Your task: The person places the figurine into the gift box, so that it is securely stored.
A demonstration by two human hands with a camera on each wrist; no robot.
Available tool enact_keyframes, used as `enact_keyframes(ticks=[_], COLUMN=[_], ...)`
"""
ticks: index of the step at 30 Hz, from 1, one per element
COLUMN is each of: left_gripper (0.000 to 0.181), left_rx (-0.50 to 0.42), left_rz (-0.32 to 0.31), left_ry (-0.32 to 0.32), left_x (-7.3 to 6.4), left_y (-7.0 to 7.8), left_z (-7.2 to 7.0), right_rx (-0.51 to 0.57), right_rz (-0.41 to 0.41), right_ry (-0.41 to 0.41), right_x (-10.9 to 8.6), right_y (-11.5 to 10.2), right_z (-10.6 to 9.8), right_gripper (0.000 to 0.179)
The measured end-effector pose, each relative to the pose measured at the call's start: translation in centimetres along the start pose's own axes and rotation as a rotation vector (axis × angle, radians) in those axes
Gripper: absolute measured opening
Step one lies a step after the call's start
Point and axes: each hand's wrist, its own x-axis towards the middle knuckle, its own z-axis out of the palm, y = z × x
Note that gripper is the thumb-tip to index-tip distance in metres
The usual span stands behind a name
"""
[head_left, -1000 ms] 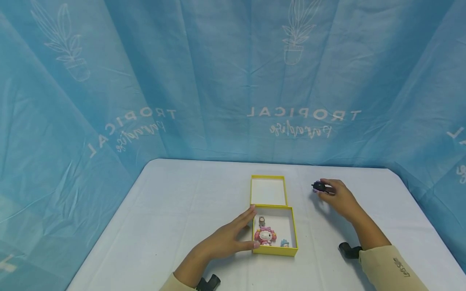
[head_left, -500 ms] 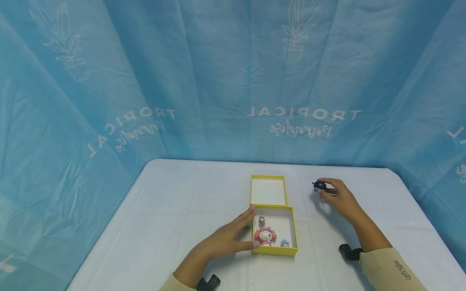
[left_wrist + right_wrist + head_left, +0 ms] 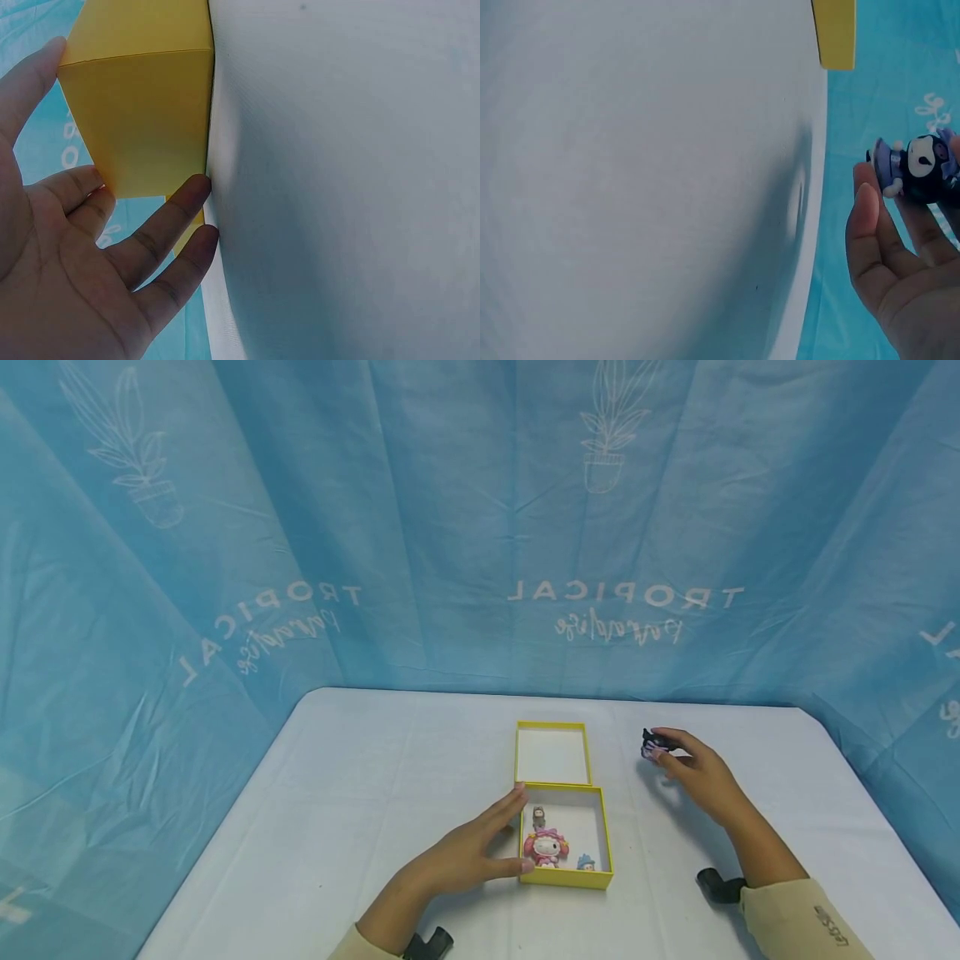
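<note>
A black and purple toy figurine (image 3: pixel 656 745) with a white face is pinched between thumb and fingers of my right hand (image 3: pixel 702 777), held above the table to the right of the box. In the right wrist view the figurine (image 3: pixel 919 166) lies sideways at the fingertips. My left hand (image 3: pixel 471 852) rests its spread fingers and thumb against the left side of an open yellow box (image 3: pixel 567 877). Inside the box are a pink-and-white figurine (image 3: pixel 547 847), a small brown figurine (image 3: pixel 538 816) and a small blue-capped figurine (image 3: pixel 586 862). The left wrist view shows the box's yellow outer wall (image 3: pixel 142 124).
The box's yellow-rimmed lid (image 3: pixel 553 755), white inside, lies directly behind the box. A white cloth (image 3: pixel 360 793) covers the table. Behind and beside it hangs a blue printed curtain (image 3: pixel 450 527). A black wrist device (image 3: pixel 720 887) sits on the right forearm.
The figurine has turned in my right fingers, from its round black side to its purple and black side. My right hand shifted only slightly. The left hand and box stay put.
</note>
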Motion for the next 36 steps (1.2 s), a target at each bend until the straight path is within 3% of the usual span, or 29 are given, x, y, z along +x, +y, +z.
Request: enact_keyframes(ticks=[7,18,28,36], left_gripper=[0.094,0.094,0.093,0.093], left_rx=[0.007,0.001,0.002,0.017], left_rz=[-0.006,0.009,0.008,0.004], left_ry=[0.002,0.001,0.002,0.005], left_x=[-0.05,-0.11,0.04,0.04], left_y=[0.01,0.01,-0.21,-0.09], left_z=[-0.01,-0.04,0.07,0.05], right_rx=[0.054,0.036,0.049,-0.029], right_rz=[-0.068,-0.093,-0.046,0.033], right_ry=[-0.007,-0.012,-0.021,-0.014], right_x=[-0.32,-0.63,-0.84,-0.83], right_y=[-0.14,-0.17,-0.47,-0.81], right_z=[-0.26,-0.26,-0.03,0.17], right_gripper=[0.052,0.049,0.052,0.073])
